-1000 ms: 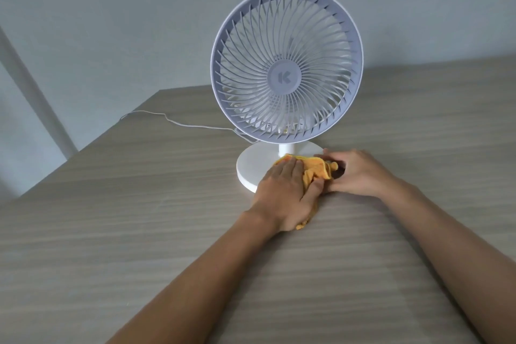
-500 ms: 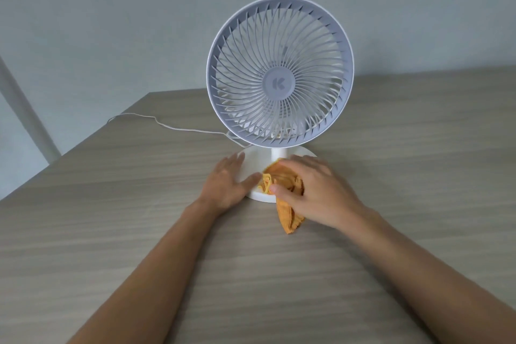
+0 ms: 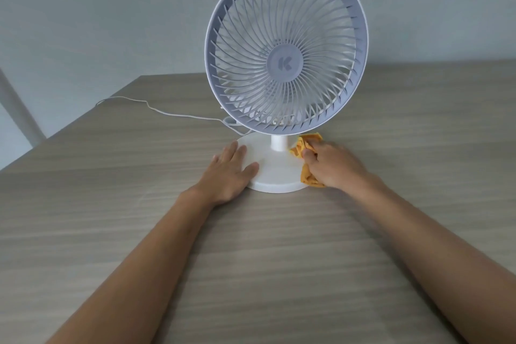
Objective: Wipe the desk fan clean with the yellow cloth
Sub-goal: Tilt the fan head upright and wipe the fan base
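Note:
A white desk fan (image 3: 285, 63) with a round grille stands upright on a wooden table, its round base (image 3: 275, 173) in front of me. My right hand (image 3: 336, 165) is shut on the yellow cloth (image 3: 303, 145), pressing it on the right side of the base beside the short stem. Most of the cloth is hidden under that hand. My left hand (image 3: 230, 170) lies flat with fingers spread on the left edge of the base and holds nothing.
The fan's thin white cable (image 3: 167, 113) runs from behind the base leftward to the table's left edge (image 3: 69, 127). A grey wall rises behind the wooden table (image 3: 251, 260), and a pale post (image 3: 16, 109) stands at far left.
The cloth passed from my left hand to my right, which slid it from the front of the base to its right side. My left hand settled flat on the base's left edge.

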